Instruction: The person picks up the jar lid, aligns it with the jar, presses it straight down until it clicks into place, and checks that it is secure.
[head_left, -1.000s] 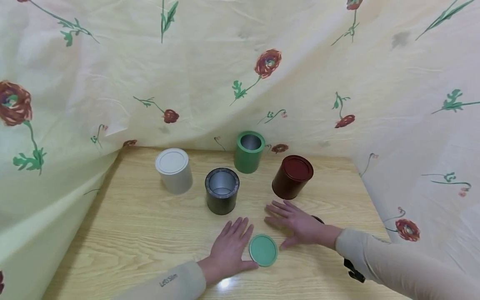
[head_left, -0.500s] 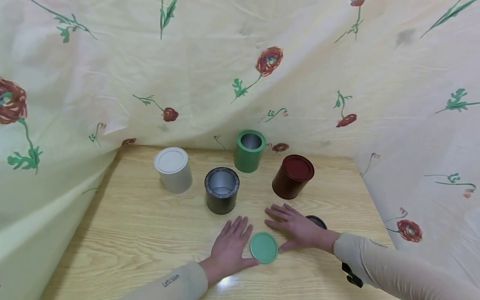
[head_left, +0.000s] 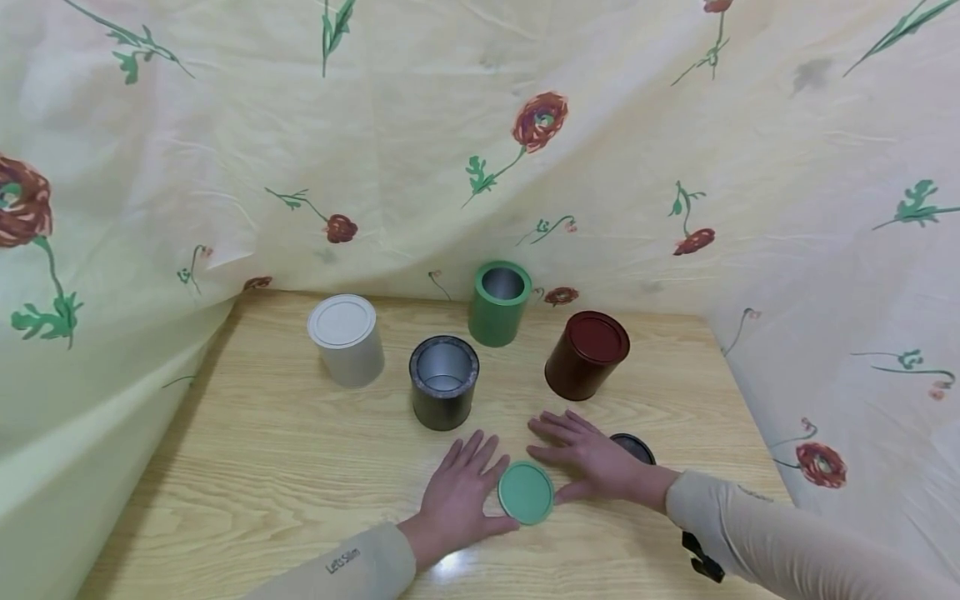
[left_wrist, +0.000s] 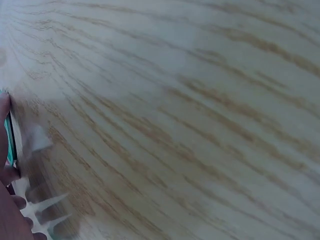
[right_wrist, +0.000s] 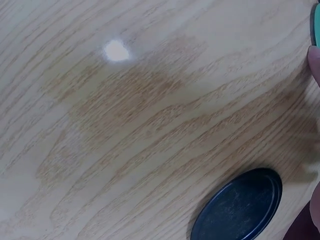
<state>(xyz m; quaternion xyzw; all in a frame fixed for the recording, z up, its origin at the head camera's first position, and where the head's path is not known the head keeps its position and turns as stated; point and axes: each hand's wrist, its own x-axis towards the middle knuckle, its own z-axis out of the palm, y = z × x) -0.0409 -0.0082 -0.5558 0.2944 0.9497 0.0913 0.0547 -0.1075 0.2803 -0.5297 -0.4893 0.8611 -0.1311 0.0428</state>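
A round green lid point(head_left: 526, 493) lies on the wooden table between the two hands. The left hand point(head_left: 461, 496) is spread at its left, fingers straight, with the thumb at the lid's lower left edge. From the other side the right hand point(head_left: 592, 462) reaches in, fingers extended, its thumb at the lid's right edge. A black lid point(head_left: 633, 448) lies partly hidden behind the right wrist; in the right wrist view the black lid point(right_wrist: 240, 207) rests on the table. Ahead of the hands stands an uncovered black can point(head_left: 444, 408).
At the back stands an uncovered green can point(head_left: 495, 321). A lidded white can point(head_left: 352, 358) is at the left, and a lidded dark red can point(head_left: 577, 375) at the right. Flowered cloth point(head_left: 420, 150) hangs behind and beside the wooden table point(head_left: 300, 467).
The green lid has shifted slightly away from the body. The right hand has moved a little, and more of the black lid shows behind its wrist. The left hand is nearly still.
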